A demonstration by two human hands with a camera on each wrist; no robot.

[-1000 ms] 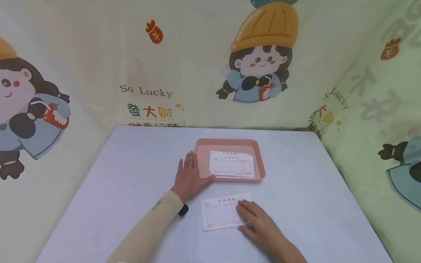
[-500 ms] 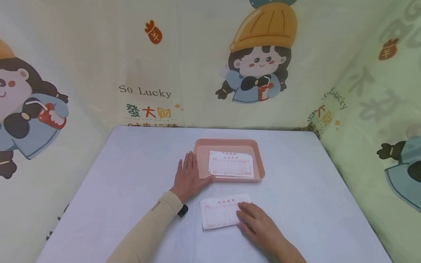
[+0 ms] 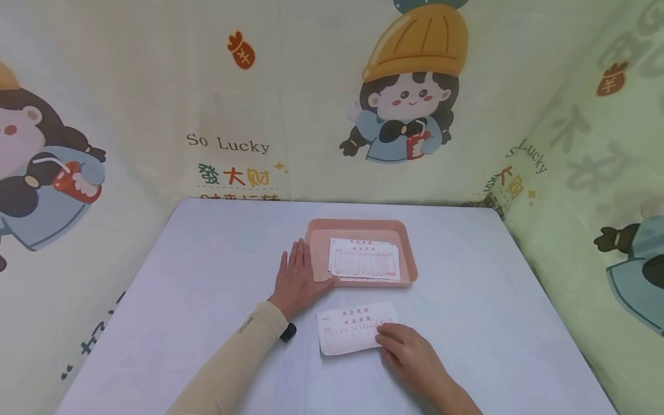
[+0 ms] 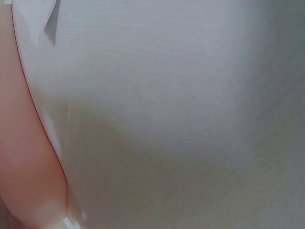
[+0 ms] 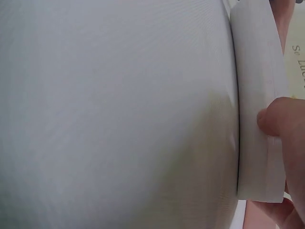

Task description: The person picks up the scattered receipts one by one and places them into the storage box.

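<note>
My right hand point(image 3: 412, 351) pinches the right edge of the top paper form point(image 3: 353, 341), a white sheet with red ruled printing. Beneath it lies a stack of like forms point(image 3: 355, 312), whose red heading shows past the top sheet's far edge. In the right wrist view the thumb point(image 5: 276, 117) presses on the side of the stack point(image 5: 257, 95), with fingers partly hidden behind it. My left hand point(image 3: 298, 282) lies flat with straight fingers along the left side of a pink tray point(image 3: 321, 245), its thumb at the tray's front left corner.
Inside the tray sit several more forms point(image 3: 365, 262), slightly fanned. The table point(image 3: 218, 259) has a white cover, and cartoon-printed cloth point(image 3: 311, 115) hangs behind it and at both sides. The left wrist view holds mostly white cover, with the tray's pink wall point(image 4: 28, 143) at left.
The right fingers have curled in and drawn back a little. The top form has shifted toward me, so a second heading now shows behind it. The left hand stays put.
</note>
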